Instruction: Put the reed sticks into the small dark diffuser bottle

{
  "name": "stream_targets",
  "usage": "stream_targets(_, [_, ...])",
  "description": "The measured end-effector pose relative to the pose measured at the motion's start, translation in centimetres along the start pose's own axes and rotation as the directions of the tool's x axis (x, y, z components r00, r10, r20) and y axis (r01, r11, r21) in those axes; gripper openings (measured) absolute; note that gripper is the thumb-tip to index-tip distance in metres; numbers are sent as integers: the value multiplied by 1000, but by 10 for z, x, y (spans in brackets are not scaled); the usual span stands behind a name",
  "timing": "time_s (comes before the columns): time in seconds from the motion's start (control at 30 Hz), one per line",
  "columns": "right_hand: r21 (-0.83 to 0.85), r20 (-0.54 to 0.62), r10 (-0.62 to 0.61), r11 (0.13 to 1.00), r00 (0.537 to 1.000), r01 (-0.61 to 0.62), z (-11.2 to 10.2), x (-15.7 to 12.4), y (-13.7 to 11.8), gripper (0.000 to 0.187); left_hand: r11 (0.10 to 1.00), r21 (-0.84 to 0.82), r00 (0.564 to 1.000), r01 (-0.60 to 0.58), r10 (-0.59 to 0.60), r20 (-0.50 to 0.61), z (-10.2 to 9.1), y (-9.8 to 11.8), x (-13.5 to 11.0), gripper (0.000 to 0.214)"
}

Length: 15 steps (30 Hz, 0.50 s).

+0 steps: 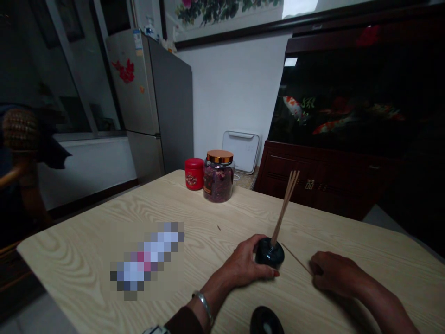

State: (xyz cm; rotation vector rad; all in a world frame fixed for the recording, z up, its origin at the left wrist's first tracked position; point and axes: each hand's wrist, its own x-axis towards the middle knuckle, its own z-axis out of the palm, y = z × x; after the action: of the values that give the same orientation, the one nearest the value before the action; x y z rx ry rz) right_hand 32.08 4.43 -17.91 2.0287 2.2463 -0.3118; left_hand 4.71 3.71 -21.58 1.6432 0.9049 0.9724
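So far: a few sticks (285,204) stand in the holder (270,253), leaning right with their tips slightly fanned.
Holder: black and round, on the table (104,232) near its front edge, between the 2 hands.
Left hand (243,266): cupped around the holder's left side, fingers wrapped against it; a bracelet (203,304) sits on the wrist.
Right hand (333,271): palm down, just right of the holder, fingers curled with their tips at the near end of the loose stick (295,259); I cannot tell whether they actually pinch it.
Loose stick: 1, flat on the table, running from beside the holder's base toward the right hand, not in the holder.
Left over: by my judgement only this 1 stick lies outside the holder; no others show on the table.
Disc (266,321): black, round, cut off by the bottom edge, untouched.
Beyond: a jar (219,178) of dried petals and a red tin (193,174) stand side by side at the far edge, with a fridge (153,97) and a fish tank (347,102) behind.
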Motion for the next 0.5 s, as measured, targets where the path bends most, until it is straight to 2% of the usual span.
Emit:
stream_targets(0.07, [106, -57, -60, 992, 997, 65, -8, -1, 1, 3, 1000, -14, 1000, 1, -1, 0, 0, 0, 0, 78])
stream_targets(0.1, [200, -90, -99, 973, 991, 116, -14, -2, 2, 7, 1000, -18, 1000, 0, 0, 0, 0, 0, 0, 78])
stream_targets(0.13, [315, -129, -136, 934, 982, 170, -21, -4, 2, 12, 1000, -17, 1000, -3, 3, -1, 0, 0, 0, 78])
stream_targets(0.2, [553, -239, -143, 793, 960, 255, -37, -9, 2, 19, 1000, -5, 1000, -3, 3, -2, -1, 0, 1, 77])
stream_targets(0.27, [717, -392, -12, 623, 920, 313, -51, -13, 0, 26, 1000, 4, 1000, 1, -1, -6, -2, 0, 2, 78])
stream_targets(0.3, [766, -468, 96, 540, 878, 349, -56, -15, -2, 29, 1000, 4, 1000, 2, -2, -5, -2, -1, 2, 79])
stream_targets(0.37, [813, -568, 323, 363, 757, 455, -62, -18, -12, 31, 1000, 1, 1000, 0, 0, 0, -1, -2, 1, 80])
stream_targets(0.43, [800, -579, 478, 178, 661, 573, -65, -21, -25, 28, 1000, 4, 1000, -10, 10, 0, -1, -4, 1, 79])
stream_targets(0.5, [757, -568, 546, 52, 616, 652, -66, -25, -41, 26, 1000, 3, 1000, -18, 18, 1, 0, -4, 1, 78])
